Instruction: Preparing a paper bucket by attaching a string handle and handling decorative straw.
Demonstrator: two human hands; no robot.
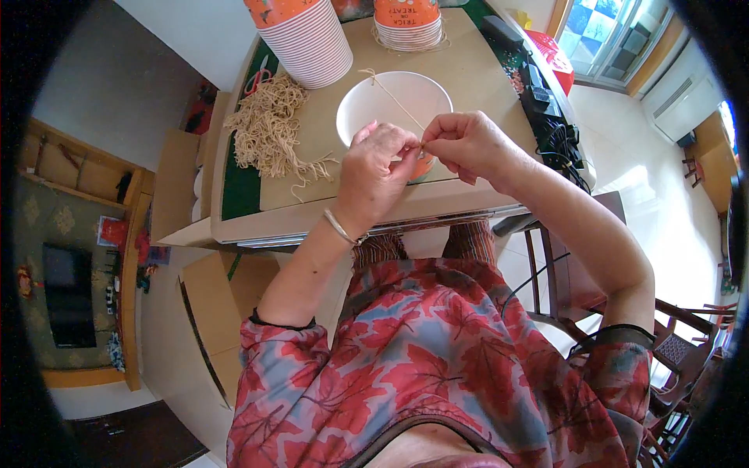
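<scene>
A paper bucket (355, 113), white inside with a bit of orange outside, rests at the table's near edge. A thin beige string (399, 104) runs across its opening from the far rim toward my fingers. My left hand (376, 162) is closed in a pinch at the near side of the bucket, beside the string's end. My right hand (470, 147) pinches at the same spot, fingertips nearly touching the left ones. The exact string end between the fingers is partly hidden. Left of the bucket lies a loose heap of beige strings (269, 125).
A tall stack of nested orange-and-white buckets (306, 47) stands behind the heap, near red-handled scissors (257, 81). Another stack (408, 31) is farther back. Black cables and adapters (554, 136) line the right table edge. A cardboard box (214, 312) sits on the floor left.
</scene>
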